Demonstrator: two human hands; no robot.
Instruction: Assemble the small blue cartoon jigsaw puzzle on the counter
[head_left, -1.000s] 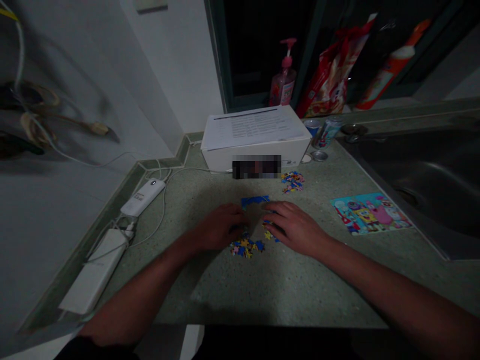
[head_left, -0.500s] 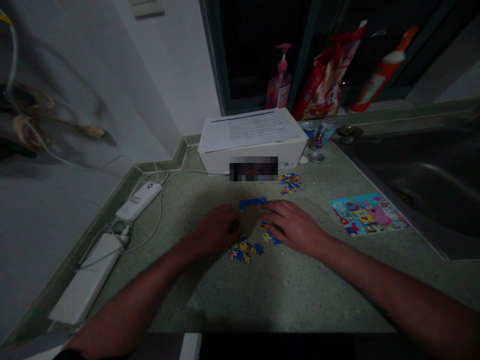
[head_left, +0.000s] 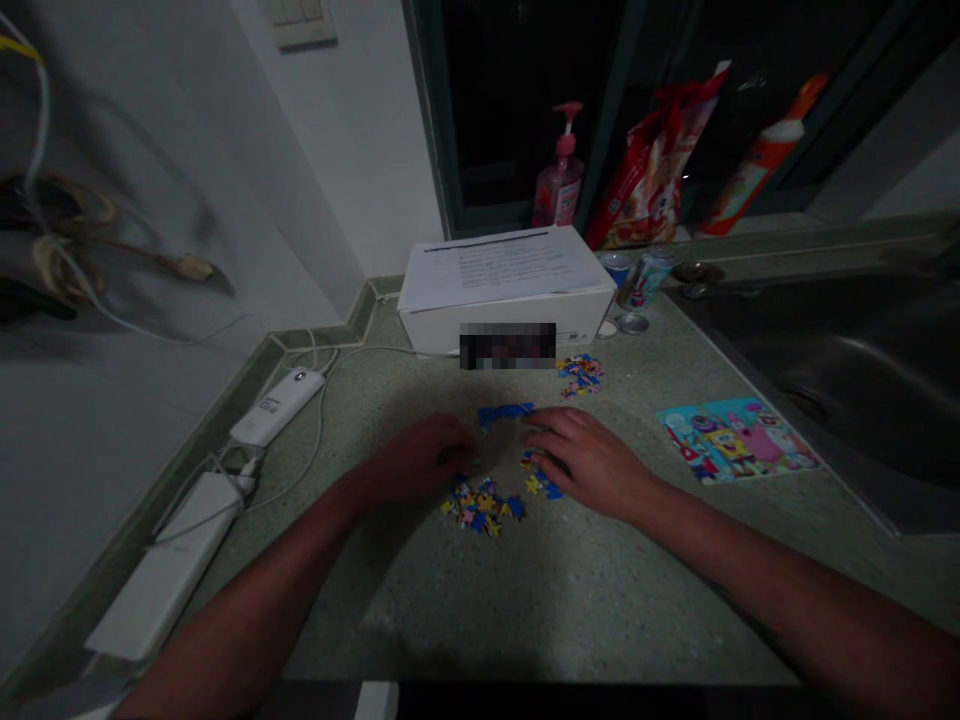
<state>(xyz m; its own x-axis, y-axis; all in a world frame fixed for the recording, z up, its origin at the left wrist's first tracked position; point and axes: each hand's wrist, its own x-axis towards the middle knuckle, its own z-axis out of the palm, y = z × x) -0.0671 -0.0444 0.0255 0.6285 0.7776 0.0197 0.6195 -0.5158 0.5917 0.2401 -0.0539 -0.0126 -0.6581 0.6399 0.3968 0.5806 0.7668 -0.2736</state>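
Note:
My left hand (head_left: 431,455) is just above the counter, its fingers curled toward the thumb; whatever may be between them is too dark to make out. Close by its thumb lies a loose heap of jigsaw puzzle pieces (head_left: 484,507), mostly yellow and blue. My right hand (head_left: 592,460) rests palm down with fingers apart. Its index fingertip is at the right end of a joined blue strip of puzzle pieces (head_left: 504,412). Under its lower fingers are more puzzle pieces (head_left: 534,483), yellow and blue, partly covered by the hand.
Another pile of puzzle pieces (head_left: 580,374) lies before a white box (head_left: 510,275). A colourful cartoon picture card (head_left: 739,438) is at right, beside the metal sink (head_left: 840,350). A white power bank (head_left: 277,405), a power strip (head_left: 172,565) and cables run along the left wall.
My left hand has drawn back slightly to the left, uncovering more of the near heap. My right hand stays nearly in place over its pieces. The view has tilted up a little.

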